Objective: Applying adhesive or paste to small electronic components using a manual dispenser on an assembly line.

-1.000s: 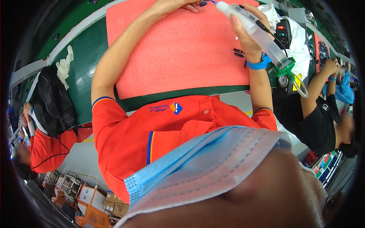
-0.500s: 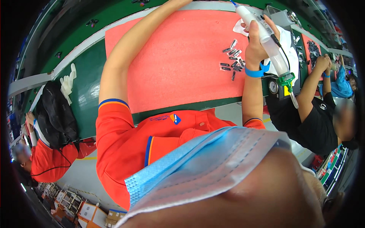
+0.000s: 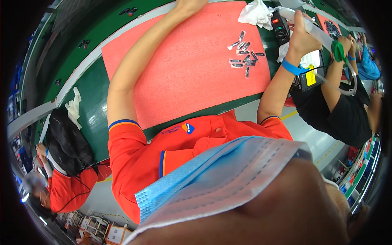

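Observation:
My right hand (image 3: 303,41), with a blue wrist band, is closed around a white dispensing syringe (image 3: 322,34) at the upper right. The syringe has a translucent barrel, a green end cap (image 3: 338,51) and a clear hose. It lies tilted, its front end toward the white cloth (image 3: 256,14); its tip is hard to make out. My left hand (image 3: 191,5) rests at the far edge of the pink foam mat (image 3: 192,77), and the picture's upper edge cuts off its fingers. Several small black parts (image 3: 246,58) in clear wrap lie on the mat's right side.
Beside my right hand stands a black control box (image 3: 280,30) with a red switch. A box with a yellow label (image 3: 311,76) is nearer. White gloves (image 3: 73,107) and a black bag (image 3: 68,136) lie at left. A person in black (image 3: 335,110) works close on the right.
My right hand has moved right with the syringe, away from the mat, and the syringe has tipped flatter. The control box now shows. The whole view has shifted slightly.

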Demonstrator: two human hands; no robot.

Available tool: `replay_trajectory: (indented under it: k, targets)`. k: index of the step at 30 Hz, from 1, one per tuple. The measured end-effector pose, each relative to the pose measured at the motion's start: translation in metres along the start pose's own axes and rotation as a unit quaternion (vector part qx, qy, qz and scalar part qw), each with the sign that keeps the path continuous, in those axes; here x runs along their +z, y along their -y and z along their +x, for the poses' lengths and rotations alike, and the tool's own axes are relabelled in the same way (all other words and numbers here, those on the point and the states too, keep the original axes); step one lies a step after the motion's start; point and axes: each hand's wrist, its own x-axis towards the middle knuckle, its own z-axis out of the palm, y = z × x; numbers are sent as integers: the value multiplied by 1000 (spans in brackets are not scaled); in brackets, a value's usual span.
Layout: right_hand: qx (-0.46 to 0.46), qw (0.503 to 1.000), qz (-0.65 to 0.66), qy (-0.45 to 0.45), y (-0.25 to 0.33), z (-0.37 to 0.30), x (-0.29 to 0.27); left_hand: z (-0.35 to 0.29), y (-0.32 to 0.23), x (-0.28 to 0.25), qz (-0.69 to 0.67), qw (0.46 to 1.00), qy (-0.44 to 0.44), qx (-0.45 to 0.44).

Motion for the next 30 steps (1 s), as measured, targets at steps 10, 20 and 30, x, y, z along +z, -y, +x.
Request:
replay_trajectory:
  k: [10, 20, 30]
  targets:
    - [40, 996, -71, 43, 23, -2, -8, 18, -48, 63, -71, 994, 78, -18]
    - [22, 973, -180, 142, 4, -30, 15, 18, -61, 67, -96, 984, 129, 80]
    - [229, 956, 136, 121, 21, -40, 27, 17, -55, 26, -145, 979, -26, 139]
